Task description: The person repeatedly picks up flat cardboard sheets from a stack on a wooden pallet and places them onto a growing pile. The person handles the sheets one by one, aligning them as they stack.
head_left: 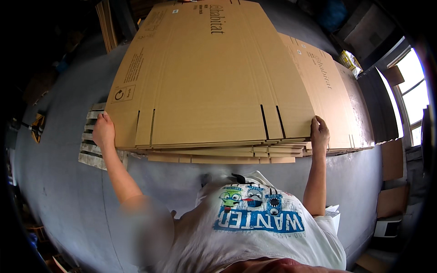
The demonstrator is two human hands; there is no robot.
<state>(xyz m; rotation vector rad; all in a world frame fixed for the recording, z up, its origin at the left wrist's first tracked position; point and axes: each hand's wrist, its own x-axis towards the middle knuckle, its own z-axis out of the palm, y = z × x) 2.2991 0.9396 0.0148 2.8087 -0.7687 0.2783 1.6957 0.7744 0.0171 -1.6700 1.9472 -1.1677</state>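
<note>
Item: stack of flattened cardboard boxes (205, 77), brown, corrugated, slotted along the near edge, filling the frame from centre to 12 o'clock. I see my left hand (104, 131) at 9 o'clock, fingers curled over the stack's near-left corner, gripping the top sheet's edge. My right hand (319, 134) sits at 3 o'clock, fingers wrapped over the near-right corner, thumb side toward me; how many sheets either hand has hold of I cannot tell. The lower sheets jut out toward me, unevenly stepped, at about 6 o'clock of the stack. Support: a pale wooden pallet (91, 145), slats showing just beside and under my left hand, at 9 o'clock. Adjoining: a second pile of flat cardboard (337, 86) at 2 o'clock, partly under the first, tilted away to the right. Floor (59, 191): grey concrete, all around. Background: a bright window (416, 91) at 3 o'clock; loose cardboard pieces (392, 182) leaning near the wall at 4 o'clock. My white printed shirt (264, 227) fills 6 o'clock.
</note>
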